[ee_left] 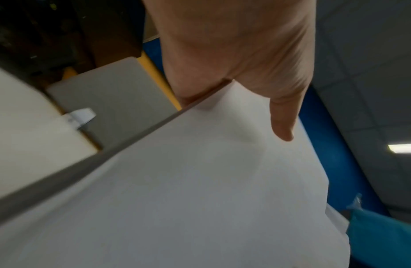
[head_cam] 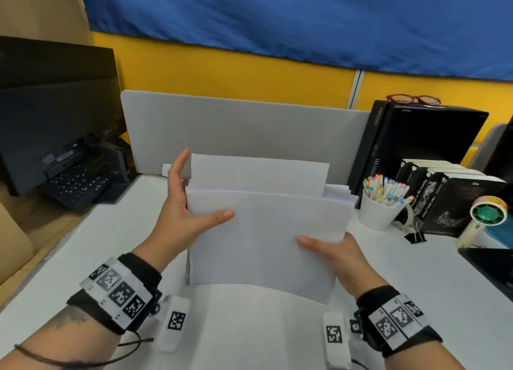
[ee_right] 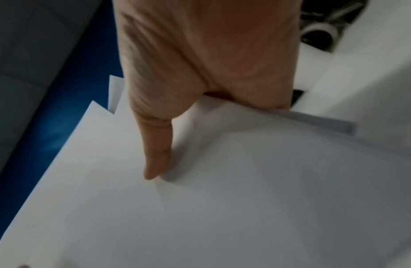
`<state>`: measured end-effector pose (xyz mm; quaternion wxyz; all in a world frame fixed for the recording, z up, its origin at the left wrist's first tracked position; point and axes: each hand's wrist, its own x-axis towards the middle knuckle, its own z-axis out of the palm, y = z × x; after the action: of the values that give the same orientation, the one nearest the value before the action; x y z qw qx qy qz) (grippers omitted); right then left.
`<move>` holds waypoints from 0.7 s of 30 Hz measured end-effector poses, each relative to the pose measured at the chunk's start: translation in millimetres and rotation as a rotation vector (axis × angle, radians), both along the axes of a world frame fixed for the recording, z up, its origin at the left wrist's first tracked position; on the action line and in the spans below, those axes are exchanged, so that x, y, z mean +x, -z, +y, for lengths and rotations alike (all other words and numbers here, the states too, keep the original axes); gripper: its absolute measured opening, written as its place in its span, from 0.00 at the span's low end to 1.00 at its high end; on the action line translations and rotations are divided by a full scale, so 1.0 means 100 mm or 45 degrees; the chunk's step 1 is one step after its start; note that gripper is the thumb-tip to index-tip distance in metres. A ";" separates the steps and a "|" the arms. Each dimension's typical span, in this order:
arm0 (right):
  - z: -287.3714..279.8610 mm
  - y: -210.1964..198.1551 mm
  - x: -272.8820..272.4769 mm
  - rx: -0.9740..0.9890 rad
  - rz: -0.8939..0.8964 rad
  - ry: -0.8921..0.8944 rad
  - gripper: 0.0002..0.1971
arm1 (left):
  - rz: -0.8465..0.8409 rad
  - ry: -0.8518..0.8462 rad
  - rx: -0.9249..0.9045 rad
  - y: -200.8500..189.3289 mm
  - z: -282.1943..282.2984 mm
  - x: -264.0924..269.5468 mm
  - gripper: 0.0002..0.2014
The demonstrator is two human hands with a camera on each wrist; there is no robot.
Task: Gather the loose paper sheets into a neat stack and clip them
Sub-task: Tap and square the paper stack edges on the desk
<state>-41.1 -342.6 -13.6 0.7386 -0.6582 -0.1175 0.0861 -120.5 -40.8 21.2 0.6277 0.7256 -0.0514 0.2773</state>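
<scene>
A bundle of white paper sheets (head_cam: 263,230) is held upright above the white desk (head_cam: 111,244), its bottom edge near the desk top. The sheets are uneven: one stands taller at the back and several corners stick out at the right. My left hand (head_cam: 183,219) grips the left edge, thumb across the front sheet (ee_left: 200,181), fingers behind. My right hand (head_cam: 330,250) grips the lower right edge, thumb flat on the front sheet (ee_right: 223,199), fingers hidden behind. A black binder clip (head_cam: 415,236) lies on the desk to the right, beside the white cup.
A white cup of markers (head_cam: 380,203) and black books (head_cam: 455,197) stand at the right, with a small hand fan (head_cam: 484,217) in front. A black box with red glasses (head_cam: 413,99) rises behind. A grey divider (head_cam: 236,125) closes the back. A black device (head_cam: 55,136) sits at the left.
</scene>
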 end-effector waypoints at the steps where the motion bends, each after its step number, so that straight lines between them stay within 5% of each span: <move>1: 0.00 0.04 -0.02 -0.001 0.022 -0.005 0.39 | 0.047 0.005 -0.102 0.08 0.01 0.00 0.61; 5: 0.02 -0.16 -0.09 0.038 -0.143 0.110 0.41 | 0.338 0.148 -0.274 0.29 0.08 0.00 0.51; 9: 0.08 -0.77 -0.16 -0.097 -0.878 0.402 0.41 | 0.357 0.165 -0.315 0.30 0.10 0.01 0.28; 12: 0.12 -1.24 -0.28 -0.678 -1.270 0.281 0.36 | 0.358 0.172 -0.309 0.30 0.12 0.01 0.27; 15: 0.23 -1.51 -0.27 -1.208 -1.351 0.175 0.21 | 0.355 0.189 -0.295 0.32 0.13 0.00 0.29; 17: 0.30 -1.58 -0.24 -1.166 -1.458 0.204 0.07 | 0.351 0.191 -0.302 0.31 0.13 0.00 0.28; 21: 0.05 -1.69 -0.16 -0.640 -1.458 0.701 0.05 | 0.361 0.201 -0.315 0.32 0.13 0.01 0.32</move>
<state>-56.7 -337.1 154.9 0.3797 -0.7574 -0.2944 -0.4421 -119.5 -27.7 -10.9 0.7330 0.6682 0.0150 0.1265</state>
